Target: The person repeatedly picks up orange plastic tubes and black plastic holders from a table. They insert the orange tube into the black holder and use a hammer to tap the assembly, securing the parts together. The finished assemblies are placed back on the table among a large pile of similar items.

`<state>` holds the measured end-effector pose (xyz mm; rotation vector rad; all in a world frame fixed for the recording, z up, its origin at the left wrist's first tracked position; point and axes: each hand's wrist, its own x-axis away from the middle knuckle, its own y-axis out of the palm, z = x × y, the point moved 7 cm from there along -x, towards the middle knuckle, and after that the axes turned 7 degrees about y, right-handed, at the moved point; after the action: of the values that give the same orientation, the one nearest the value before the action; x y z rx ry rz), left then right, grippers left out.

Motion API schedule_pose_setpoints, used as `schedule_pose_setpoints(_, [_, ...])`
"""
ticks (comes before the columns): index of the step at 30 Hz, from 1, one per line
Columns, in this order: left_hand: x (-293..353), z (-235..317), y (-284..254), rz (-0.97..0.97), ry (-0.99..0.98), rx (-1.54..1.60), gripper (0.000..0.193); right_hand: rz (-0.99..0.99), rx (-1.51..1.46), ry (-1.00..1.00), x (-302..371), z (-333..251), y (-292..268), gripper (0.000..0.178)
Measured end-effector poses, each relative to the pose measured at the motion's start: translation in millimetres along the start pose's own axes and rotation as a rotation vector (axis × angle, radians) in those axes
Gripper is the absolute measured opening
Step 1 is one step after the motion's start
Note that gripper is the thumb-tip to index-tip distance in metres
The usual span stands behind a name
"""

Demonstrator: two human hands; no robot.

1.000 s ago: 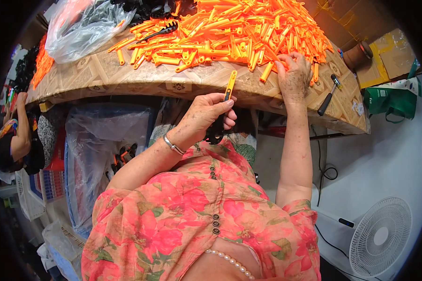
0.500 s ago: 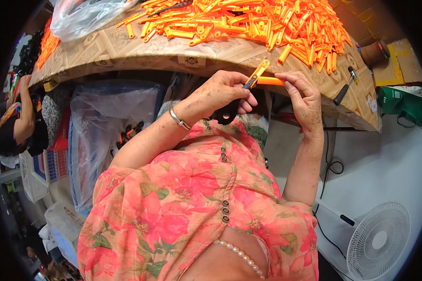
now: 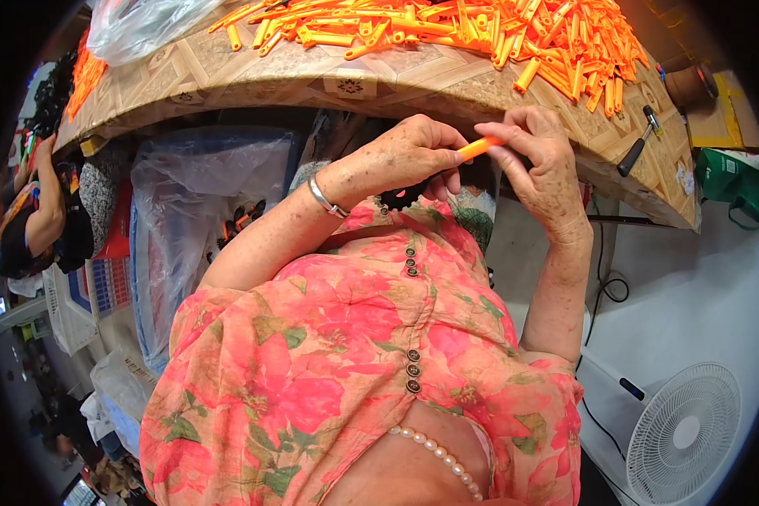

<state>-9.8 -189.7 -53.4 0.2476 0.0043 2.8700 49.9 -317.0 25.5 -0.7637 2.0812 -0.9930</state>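
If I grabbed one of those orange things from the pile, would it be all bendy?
Probably stiff: the orange pieces look straight and smooth. Likely light, since they seem to be slim plastic. Tugging one might make its neighbours slide, because they overlap loosely.

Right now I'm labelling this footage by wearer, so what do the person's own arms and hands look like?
The left hand is ungloved, with a smooth silver-coloured bangle at its wrist. The right hand is ungloved too, its wrist without jewellery. Both forearms emerge bare from the loose short sleeves of a coral blouse printed with pink flowers and green leaves.
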Motion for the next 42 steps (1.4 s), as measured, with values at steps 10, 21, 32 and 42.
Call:
schedule_pose_setpoints(10, [6,10,3,-0.111,0.027,-0.142,0.023,-0.04,-0.176,0.015,22,4,26,0.023])
schedule_pose_setpoints(21, [4,8,7,-0.305,0.137,0.892,0.068,0.461,-0.429,0.172,48,5,4,0.028])
schedule_pose_setpoints(32, [8,36,5,0.155,0.372,0.421,0.031,0.518,-0.281,0.114,49,-1,4,0.032])
schedule_pose_setpoints(42, [12,43,7,0.204,0.379,0.321,0.027,0.57,-0.139,0.027,50,-12,0,0.033])
